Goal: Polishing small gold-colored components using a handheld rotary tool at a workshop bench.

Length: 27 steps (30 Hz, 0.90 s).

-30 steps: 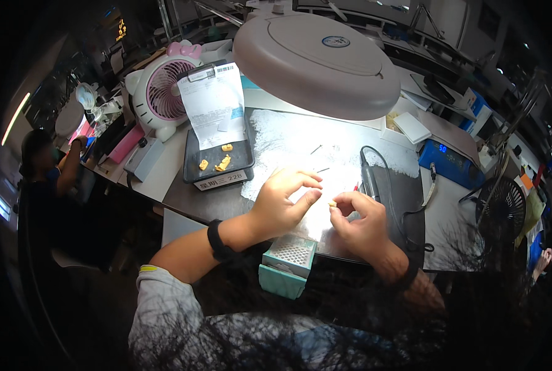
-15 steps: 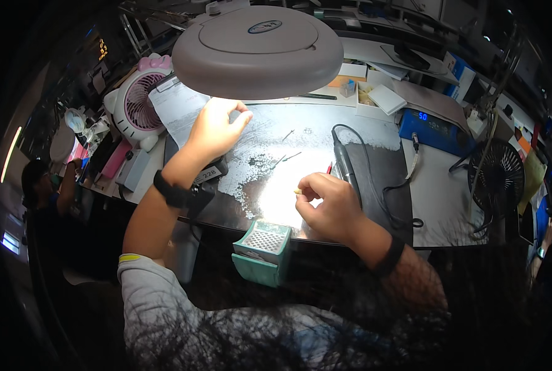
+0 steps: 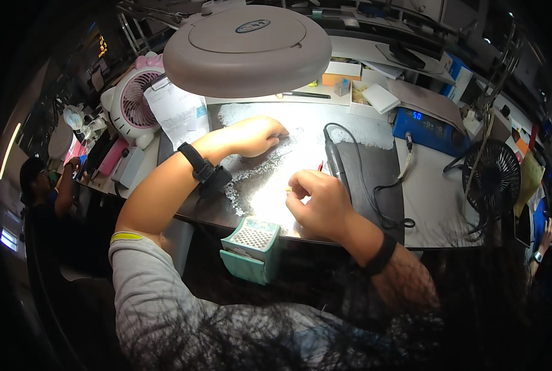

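My left hand (image 3: pixel 258 137) reaches across the dark, whitish-dusted work mat (image 3: pixel 375 179). Its fingers bend down toward the surface with the thumb a little apart, and I see nothing in them. Thin small bits lie near its fingertips, too small to name. Closer to me, my right hand (image 3: pixel 319 201) is closed in a pinch on a small yellowish piece (image 3: pixel 288 189), mostly hidden by the fingers. Behind that hand rests a dark pen-shaped handpiece (image 3: pixel 335 159) with a cord, and a red tip of something shows beside it.
A round lamp head (image 3: pixel 248 55) overhangs the mat. A green box with a perforated top (image 3: pixel 254 238) sits at the bench's front edge. To the right stand a blue control unit (image 3: pixel 427 131) and a black fan (image 3: pixel 491 176); to the left, a pink-and-white fan (image 3: pixel 137 102) and papers (image 3: pixel 177 111).
My left hand has come down and to the right, from raised above the mat to near its surface. My right hand keeps its pinch on the yellowish piece. The whole view has shifted slightly.
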Motion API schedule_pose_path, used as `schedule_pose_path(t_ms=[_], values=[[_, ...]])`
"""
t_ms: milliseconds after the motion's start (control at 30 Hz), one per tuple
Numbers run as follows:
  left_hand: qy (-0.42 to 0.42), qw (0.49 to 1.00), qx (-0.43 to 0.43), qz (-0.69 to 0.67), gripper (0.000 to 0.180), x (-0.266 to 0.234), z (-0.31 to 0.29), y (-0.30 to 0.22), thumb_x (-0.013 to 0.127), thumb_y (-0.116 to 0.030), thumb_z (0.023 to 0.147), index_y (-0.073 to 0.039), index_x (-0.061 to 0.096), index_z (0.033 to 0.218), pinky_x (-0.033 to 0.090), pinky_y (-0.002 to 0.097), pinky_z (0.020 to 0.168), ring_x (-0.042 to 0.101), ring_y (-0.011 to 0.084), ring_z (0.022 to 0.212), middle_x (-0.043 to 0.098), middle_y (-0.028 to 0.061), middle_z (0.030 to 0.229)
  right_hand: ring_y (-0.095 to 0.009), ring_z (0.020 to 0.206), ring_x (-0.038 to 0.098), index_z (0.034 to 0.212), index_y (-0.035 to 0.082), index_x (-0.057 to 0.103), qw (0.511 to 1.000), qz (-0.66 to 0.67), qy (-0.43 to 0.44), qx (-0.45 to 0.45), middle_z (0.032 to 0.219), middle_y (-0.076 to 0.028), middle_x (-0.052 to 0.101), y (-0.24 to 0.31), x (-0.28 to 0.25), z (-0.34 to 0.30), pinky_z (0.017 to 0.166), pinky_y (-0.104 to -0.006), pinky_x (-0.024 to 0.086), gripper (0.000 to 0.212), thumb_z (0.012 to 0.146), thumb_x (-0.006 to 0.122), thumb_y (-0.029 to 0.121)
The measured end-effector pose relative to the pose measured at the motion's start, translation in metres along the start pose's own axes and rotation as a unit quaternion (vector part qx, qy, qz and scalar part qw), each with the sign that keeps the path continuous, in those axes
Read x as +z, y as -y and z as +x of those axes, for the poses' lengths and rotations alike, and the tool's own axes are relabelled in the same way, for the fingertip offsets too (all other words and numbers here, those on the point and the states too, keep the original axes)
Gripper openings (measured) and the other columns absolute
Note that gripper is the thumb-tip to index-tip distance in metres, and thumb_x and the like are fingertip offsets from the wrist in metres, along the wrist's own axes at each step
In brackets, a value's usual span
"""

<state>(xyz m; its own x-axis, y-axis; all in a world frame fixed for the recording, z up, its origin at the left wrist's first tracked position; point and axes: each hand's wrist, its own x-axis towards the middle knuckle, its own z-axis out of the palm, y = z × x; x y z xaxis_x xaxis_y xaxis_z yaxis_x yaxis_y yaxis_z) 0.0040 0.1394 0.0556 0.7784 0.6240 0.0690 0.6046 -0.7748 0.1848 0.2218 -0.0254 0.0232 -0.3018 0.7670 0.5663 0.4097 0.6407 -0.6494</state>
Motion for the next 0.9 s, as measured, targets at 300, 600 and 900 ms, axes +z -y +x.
schedule_pose_path(t_ms=[300, 600, 900], values=[[-0.049, 0.998, 0.018, 0.04, 0.04, 0.009, -0.001, 0.004, 0.064, -0.019, 0.102, -0.005, 0.064, 0.14, 0.046, 0.0456, 0.114, 0.059, 0.0389, 0.132, 0.061, 0.0198, 0.146, -0.031, 0.067, 0.068, 0.084, 0.004, 0.066, 0.999, -0.004, 0.008, -0.048, 0.077, -0.013, 0.067, -0.002, 0.006, -0.002, 0.063, -0.04, 0.054, 0.005, 0.084, 0.069, 0.009], [0.059, 0.996, -0.025, -0.063, 0.041, 0.003, -0.018, -0.022, 0.065, -0.01, 0.098, -0.003, 0.063, 0.138, 0.045, 0.0457, 0.114, 0.059, 0.0384, 0.132, 0.062, 0.0194, 0.144, -0.031, 0.069, 0.069, 0.087, 0.005, 0.066, 0.994, -0.05, 0.008, -0.102, 0.078, -0.012, 0.068, 0.001, -0.002, 0.0, 0.063, -0.0404, 0.055, 0.006, 0.084, 0.07, 0.009], [0.006, 1.0, 0.027, -0.013, 0.052, 0.001, -0.028, -0.022, 0.082, -0.01, 0.084, -0.003, 0.064, 0.133, 0.047, 0.0434, 0.112, 0.056, 0.0355, 0.133, 0.06, 0.0163, 0.14, -0.018, 0.072, 0.075, 0.092, 0.0, 0.07, 0.99, -0.054, -0.119, 0.045, 0.081, -0.011, 0.074, -0.01, -0.044, 0.015, 0.067, -0.0294, 0.059, 0.007, 0.087, 0.074, 0.003]])
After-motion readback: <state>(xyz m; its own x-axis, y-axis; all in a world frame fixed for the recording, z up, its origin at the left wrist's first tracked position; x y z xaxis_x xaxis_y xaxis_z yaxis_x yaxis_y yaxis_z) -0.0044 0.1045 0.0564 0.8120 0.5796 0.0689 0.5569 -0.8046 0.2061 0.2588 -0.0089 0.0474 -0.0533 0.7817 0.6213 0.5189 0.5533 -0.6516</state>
